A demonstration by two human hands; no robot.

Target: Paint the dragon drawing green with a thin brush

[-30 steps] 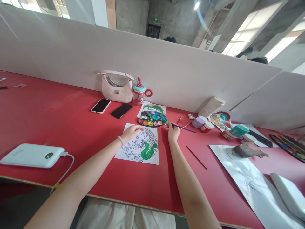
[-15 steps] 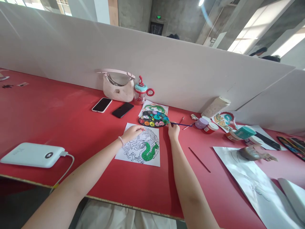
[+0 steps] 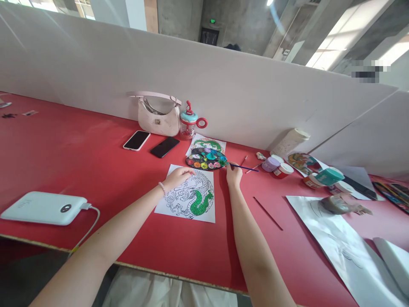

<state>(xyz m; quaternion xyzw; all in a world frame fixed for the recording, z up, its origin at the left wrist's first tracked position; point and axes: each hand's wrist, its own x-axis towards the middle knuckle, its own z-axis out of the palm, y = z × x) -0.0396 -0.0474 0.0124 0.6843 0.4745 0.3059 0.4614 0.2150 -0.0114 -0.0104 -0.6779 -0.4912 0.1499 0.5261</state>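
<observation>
My left hand lies with its fingers stretched out over the upper left of a sheet with a dragon line drawing, part of which is painted green. A beaded bracelet circles that wrist. In my right hand, fingers closed, is a paintbrush with a dark blue handle pointing right. The brush tip is at the right edge of a black paint palette holding blobs of many colours. Partly under the palette is a second dragon picture, coloured green.
A thin brush lies right of my forearm. Paint jars, a white roll and a murky water container stand farther right. Behind are two phones, a handbag and a cup. A power bank sits left.
My right hand and brush have shifted very slightly right at the palette's edge. The coloured picture behind the jars on the right now lies at a different angle. My left hand stays put.
</observation>
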